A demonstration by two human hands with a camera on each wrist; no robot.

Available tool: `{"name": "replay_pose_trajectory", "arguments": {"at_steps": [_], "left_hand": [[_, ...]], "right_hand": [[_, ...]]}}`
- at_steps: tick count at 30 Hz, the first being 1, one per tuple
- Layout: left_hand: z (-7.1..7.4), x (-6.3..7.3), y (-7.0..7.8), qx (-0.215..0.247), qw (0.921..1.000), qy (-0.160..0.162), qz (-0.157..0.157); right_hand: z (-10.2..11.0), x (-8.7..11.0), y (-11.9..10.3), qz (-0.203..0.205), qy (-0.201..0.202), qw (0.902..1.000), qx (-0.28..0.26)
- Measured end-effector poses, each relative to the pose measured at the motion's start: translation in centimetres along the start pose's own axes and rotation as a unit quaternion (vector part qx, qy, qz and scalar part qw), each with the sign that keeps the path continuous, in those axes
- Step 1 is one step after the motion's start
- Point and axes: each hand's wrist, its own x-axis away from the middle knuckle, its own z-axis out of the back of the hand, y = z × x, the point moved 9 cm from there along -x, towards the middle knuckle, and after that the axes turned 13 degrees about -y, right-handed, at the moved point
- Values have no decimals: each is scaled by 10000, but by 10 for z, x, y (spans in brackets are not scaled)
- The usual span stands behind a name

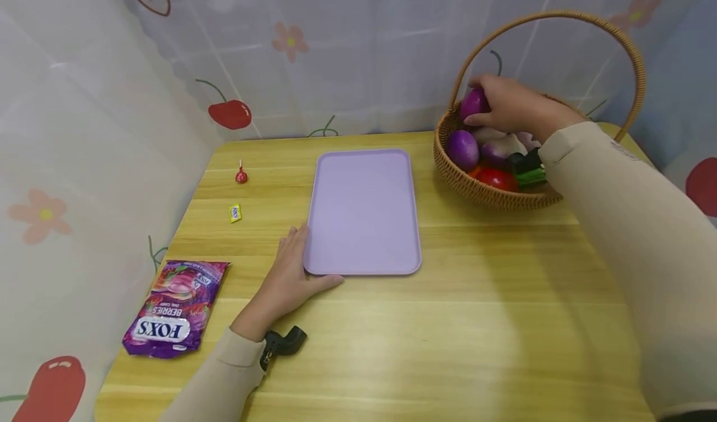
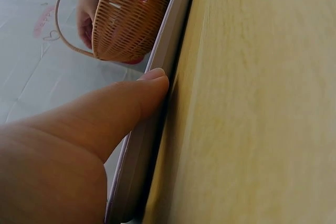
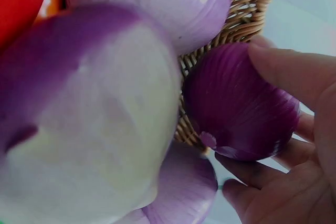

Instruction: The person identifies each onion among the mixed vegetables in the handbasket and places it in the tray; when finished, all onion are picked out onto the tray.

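Note:
My right hand (image 1: 508, 103) grips a dark purple onion (image 1: 473, 104) at the back left rim of a wicker basket (image 1: 476, 188). In the right wrist view the thumb and fingers curl round this onion (image 3: 239, 103). Beside it in the basket lie a lighter purple onion (image 1: 462, 150) and a white-and-purple turnip (image 3: 105, 114). At the near left corner of a lilac tray (image 1: 364, 210) is my left hand (image 1: 288, 269). Its straight fingers lie along the tray's left side, while the thumb (image 2: 149, 90) touches the near edge.
A red tomato (image 1: 497, 179) and a green vegetable (image 1: 530, 178) lie lower in the basket, whose tall handle (image 1: 638, 79) arches over my right forearm. On the table's left are a red lollipop (image 1: 241, 175), a yellow wrapped candy (image 1: 234, 213) and a purple candy bag (image 1: 176, 307).

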Motion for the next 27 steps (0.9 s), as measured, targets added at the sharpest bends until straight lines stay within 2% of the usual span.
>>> {"name": "replay_pose_trajectory", "arguments": {"at_steps": [12,22,27], "left_hand": [[0,0,2,-79,10000,-25,-41],[0,0,2,-97,9999,-48,-37],[0,1,2,-98,9999,-68,3]], "right_hand": [[6,21,-10,148,345,9992,-161],[1,36,-21,289,221,9992,-162],[-1,40,-30,483,320,9983,-56]]}}
